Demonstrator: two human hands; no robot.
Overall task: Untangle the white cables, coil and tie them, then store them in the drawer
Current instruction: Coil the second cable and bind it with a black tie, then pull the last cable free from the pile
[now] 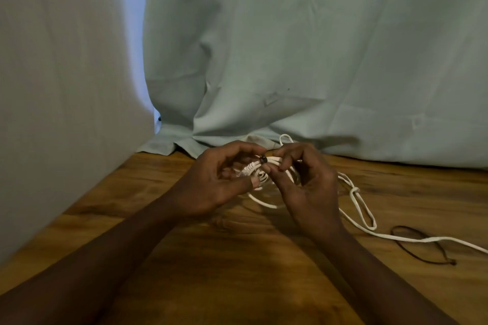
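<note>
Wood-grain tabletop (237,258), pale green cloth (317,47) hung behind. Hands together mid-table: left hand (211,185) and right hand (309,187) both pinch the coiled white cable (273,159) at a small black band (263,159). Knotted cable tail (355,190) trails right. A thin dark cord loop (452,262) lies beside it.

White cables (357,208), partly coiled, knotted loop trailing on table (237,258)

Wooden table (401,192) bears white cable (355,190), dark cord (452,262).
</note>
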